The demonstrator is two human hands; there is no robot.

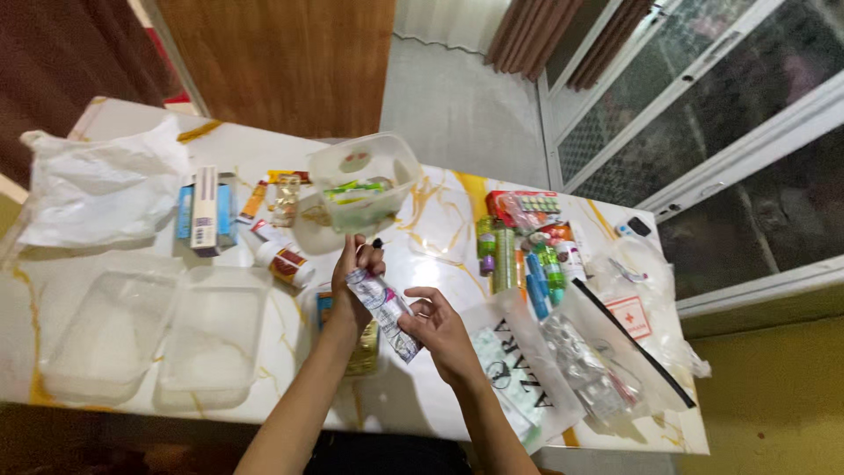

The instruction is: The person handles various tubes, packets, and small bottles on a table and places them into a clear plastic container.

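My left hand (356,290) and my right hand (440,330) both grip a long white printed tube (383,302) above the table's near middle. The left hand pinches the tube's upper end, near a small dark cap (377,243). The right hand holds the lower end from the right. Under my left wrist lie a gold foil sachet (364,350) and a small blue packet (324,303).
On the white marble table (422,237) stand two clear lidless tubs (158,330) at left, a clear tub with sachets (365,182), boxes (204,209), a white plastic bag (101,185), small bottles (519,255) and clear zip pouches (607,343) at right.
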